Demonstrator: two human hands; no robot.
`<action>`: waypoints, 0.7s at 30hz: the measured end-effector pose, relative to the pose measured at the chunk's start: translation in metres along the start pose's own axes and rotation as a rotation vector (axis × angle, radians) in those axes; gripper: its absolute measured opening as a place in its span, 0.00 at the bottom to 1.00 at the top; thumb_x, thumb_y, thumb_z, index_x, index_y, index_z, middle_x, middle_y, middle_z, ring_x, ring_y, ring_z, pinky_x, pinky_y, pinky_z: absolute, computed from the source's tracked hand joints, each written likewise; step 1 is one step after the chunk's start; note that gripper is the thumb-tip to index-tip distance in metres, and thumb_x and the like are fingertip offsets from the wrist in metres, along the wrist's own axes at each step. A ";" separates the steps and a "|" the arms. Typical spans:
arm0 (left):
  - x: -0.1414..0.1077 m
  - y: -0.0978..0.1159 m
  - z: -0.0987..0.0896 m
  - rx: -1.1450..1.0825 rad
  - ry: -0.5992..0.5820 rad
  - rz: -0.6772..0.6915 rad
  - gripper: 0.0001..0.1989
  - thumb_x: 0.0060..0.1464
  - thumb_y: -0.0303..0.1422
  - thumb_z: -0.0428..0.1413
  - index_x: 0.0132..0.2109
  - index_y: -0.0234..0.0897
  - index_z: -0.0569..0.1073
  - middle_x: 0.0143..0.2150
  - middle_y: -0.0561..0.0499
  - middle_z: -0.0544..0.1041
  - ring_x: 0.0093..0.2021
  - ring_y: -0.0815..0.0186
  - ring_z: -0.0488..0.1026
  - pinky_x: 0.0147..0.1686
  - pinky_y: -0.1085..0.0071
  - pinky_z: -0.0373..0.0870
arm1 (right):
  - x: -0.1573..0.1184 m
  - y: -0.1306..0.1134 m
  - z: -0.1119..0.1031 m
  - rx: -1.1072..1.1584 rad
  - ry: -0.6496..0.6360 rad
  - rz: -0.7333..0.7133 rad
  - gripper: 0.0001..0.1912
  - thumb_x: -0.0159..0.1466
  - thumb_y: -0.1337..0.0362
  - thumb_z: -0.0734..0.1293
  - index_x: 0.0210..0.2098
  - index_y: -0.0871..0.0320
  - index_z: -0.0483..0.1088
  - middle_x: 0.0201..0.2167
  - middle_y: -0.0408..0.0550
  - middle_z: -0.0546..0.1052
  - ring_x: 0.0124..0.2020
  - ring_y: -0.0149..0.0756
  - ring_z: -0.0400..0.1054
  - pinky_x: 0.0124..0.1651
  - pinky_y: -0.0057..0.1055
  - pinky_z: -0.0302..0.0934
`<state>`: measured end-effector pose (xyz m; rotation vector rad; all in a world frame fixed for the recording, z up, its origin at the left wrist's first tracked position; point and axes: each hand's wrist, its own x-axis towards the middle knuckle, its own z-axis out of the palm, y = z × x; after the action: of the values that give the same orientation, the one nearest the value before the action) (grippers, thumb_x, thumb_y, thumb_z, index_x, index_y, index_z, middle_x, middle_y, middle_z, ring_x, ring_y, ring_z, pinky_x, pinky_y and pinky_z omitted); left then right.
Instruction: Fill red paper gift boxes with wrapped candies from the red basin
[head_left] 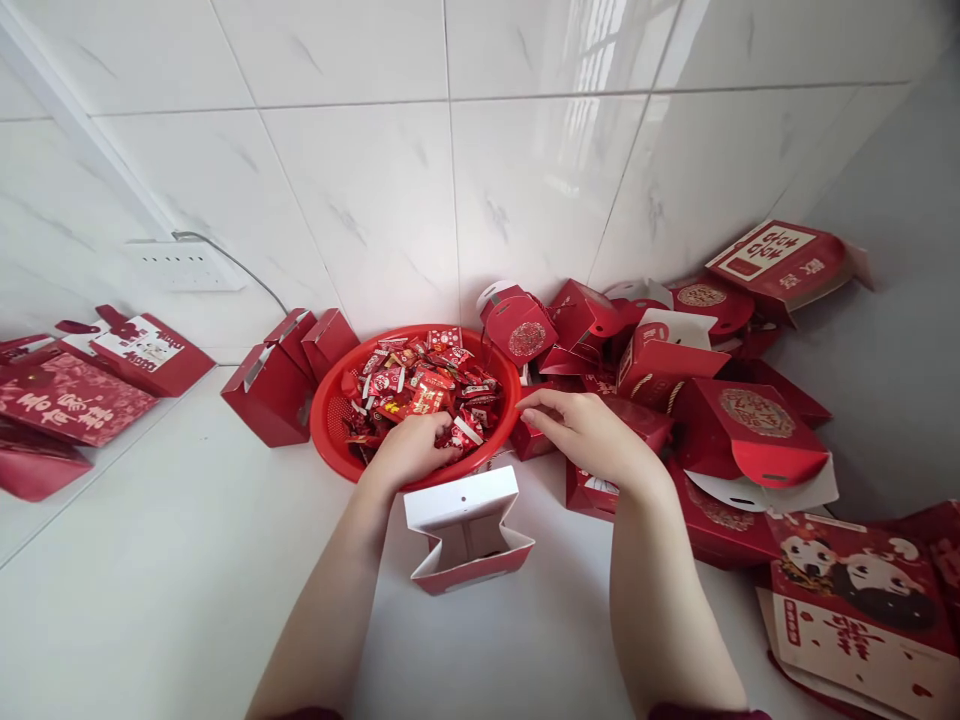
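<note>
A red plastic basket (324, 440) full of wrapped candies (431, 390) stands against the tiled wall. My left hand (416, 447) reaches over its front rim into the candies, fingers curled down; what they hold, if anything, is hidden. Just right of the basket, my right hand (574, 425) hovers near its rim and the red boxes, with thumb and fingers apart and nothing between them. An open red box (472, 570) with a raised white flap stands on the white surface in front of the basket, its opening facing me.
Red gift boxes (750, 430) lie piled on the right, with a printed box (862, 600) at the lower right. More boxes (274, 390) stand left of the basket, and others (82, 400) at the far left. A wall socket (184, 267) has a cable.
</note>
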<state>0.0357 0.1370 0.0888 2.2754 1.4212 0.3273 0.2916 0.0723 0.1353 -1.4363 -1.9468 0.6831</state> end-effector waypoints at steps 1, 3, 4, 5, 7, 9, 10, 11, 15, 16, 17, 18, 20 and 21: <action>0.001 -0.001 -0.001 -0.008 0.012 -0.007 0.10 0.50 0.38 0.60 0.30 0.40 0.68 0.27 0.54 0.74 0.29 0.62 0.71 0.27 0.71 0.61 | 0.000 0.001 0.000 -0.006 -0.002 0.007 0.14 0.71 0.60 0.60 0.44 0.51 0.77 0.43 0.44 0.81 0.43 0.39 0.74 0.45 0.33 0.63; 0.001 -0.003 -0.005 -0.052 0.056 -0.018 0.11 0.50 0.40 0.60 0.29 0.40 0.68 0.27 0.54 0.75 0.30 0.62 0.72 0.28 0.71 0.63 | 0.000 0.002 0.000 -0.012 -0.004 0.018 0.14 0.71 0.60 0.59 0.44 0.51 0.77 0.43 0.43 0.81 0.42 0.39 0.74 0.44 0.33 0.63; 0.001 -0.004 -0.008 -0.093 0.085 -0.022 0.11 0.50 0.40 0.61 0.29 0.40 0.68 0.28 0.54 0.75 0.30 0.62 0.73 0.29 0.70 0.64 | -0.001 0.002 -0.001 -0.013 -0.003 0.023 0.13 0.71 0.61 0.59 0.44 0.51 0.76 0.43 0.43 0.81 0.42 0.39 0.74 0.44 0.32 0.63; 0.000 -0.005 -0.011 -0.147 0.113 -0.027 0.12 0.50 0.41 0.61 0.30 0.39 0.69 0.28 0.53 0.77 0.30 0.62 0.74 0.30 0.70 0.66 | -0.002 0.003 -0.002 -0.016 0.000 0.029 0.13 0.71 0.61 0.59 0.44 0.52 0.76 0.43 0.43 0.81 0.42 0.38 0.74 0.44 0.32 0.62; -0.002 -0.008 -0.019 -0.263 0.167 -0.043 0.13 0.50 0.43 0.62 0.32 0.38 0.73 0.30 0.52 0.79 0.32 0.61 0.76 0.34 0.69 0.69 | -0.003 0.004 -0.004 -0.033 0.013 0.047 0.13 0.70 0.62 0.59 0.43 0.52 0.76 0.43 0.43 0.81 0.41 0.38 0.74 0.43 0.32 0.62; -0.006 -0.010 -0.027 -0.342 0.209 -0.068 0.15 0.50 0.46 0.63 0.35 0.38 0.76 0.34 0.50 0.81 0.35 0.59 0.78 0.37 0.67 0.71 | -0.003 0.005 -0.004 -0.055 0.024 0.061 0.13 0.70 0.62 0.59 0.43 0.53 0.76 0.42 0.44 0.81 0.40 0.39 0.75 0.41 0.32 0.62; -0.008 -0.012 -0.031 -0.366 0.234 -0.082 0.16 0.50 0.47 0.63 0.37 0.38 0.77 0.35 0.49 0.82 0.36 0.58 0.78 0.38 0.66 0.72 | -0.003 0.006 -0.004 -0.063 0.026 0.064 0.13 0.70 0.62 0.59 0.43 0.53 0.76 0.41 0.44 0.81 0.39 0.39 0.75 0.41 0.32 0.62; -0.010 -0.013 -0.035 -0.380 0.265 -0.097 0.17 0.51 0.48 0.62 0.38 0.38 0.78 0.36 0.48 0.83 0.37 0.58 0.79 0.39 0.66 0.72 | -0.003 0.006 -0.004 -0.068 0.025 0.064 0.13 0.70 0.62 0.59 0.42 0.53 0.76 0.41 0.44 0.81 0.38 0.39 0.75 0.40 0.32 0.62; -0.017 -0.024 -0.044 -0.377 0.423 -0.176 0.20 0.53 0.50 0.60 0.44 0.39 0.79 0.38 0.48 0.83 0.36 0.58 0.79 0.38 0.66 0.72 | -0.002 0.005 -0.001 -0.068 0.009 0.056 0.13 0.70 0.62 0.59 0.42 0.53 0.76 0.40 0.44 0.81 0.38 0.38 0.74 0.40 0.32 0.61; -0.017 -0.027 -0.045 -0.361 0.454 -0.193 0.20 0.54 0.50 0.60 0.45 0.39 0.78 0.38 0.48 0.83 0.35 0.59 0.79 0.37 0.67 0.71 | -0.002 0.004 0.000 -0.069 0.007 0.055 0.13 0.70 0.62 0.59 0.43 0.52 0.76 0.41 0.43 0.81 0.39 0.39 0.74 0.41 0.32 0.61; -0.017 -0.031 -0.044 -0.347 0.478 -0.206 0.20 0.54 0.49 0.60 0.45 0.39 0.78 0.37 0.48 0.82 0.35 0.59 0.78 0.36 0.67 0.71 | -0.002 0.004 0.001 -0.069 0.004 0.054 0.13 0.70 0.62 0.59 0.42 0.52 0.76 0.41 0.43 0.81 0.39 0.39 0.74 0.40 0.32 0.61; -0.016 -0.035 -0.044 -0.335 0.495 -0.218 0.19 0.55 0.49 0.59 0.45 0.39 0.77 0.37 0.48 0.82 0.34 0.60 0.78 0.36 0.68 0.71 | -0.002 0.004 0.002 -0.068 0.000 0.054 0.13 0.70 0.62 0.59 0.42 0.52 0.76 0.41 0.43 0.81 0.39 0.39 0.74 0.40 0.32 0.62; -0.013 -0.044 -0.041 -0.320 0.528 -0.246 0.19 0.55 0.46 0.59 0.48 0.40 0.76 0.39 0.48 0.82 0.34 0.61 0.77 0.35 0.68 0.71 | -0.002 0.004 0.003 -0.067 -0.006 0.056 0.13 0.70 0.62 0.60 0.42 0.52 0.76 0.40 0.44 0.81 0.39 0.39 0.74 0.40 0.32 0.62; -0.011 -0.048 -0.039 -0.316 0.541 -0.260 0.20 0.54 0.43 0.59 0.51 0.40 0.75 0.40 0.47 0.81 0.34 0.61 0.77 0.35 0.68 0.71 | -0.001 0.004 0.004 -0.069 -0.011 0.058 0.13 0.70 0.61 0.59 0.42 0.52 0.76 0.40 0.44 0.81 0.39 0.39 0.74 0.40 0.32 0.62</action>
<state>-0.0238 0.1542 0.1005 1.7897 1.7455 1.0587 0.2917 0.0718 0.1300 -1.5387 -1.9612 0.6570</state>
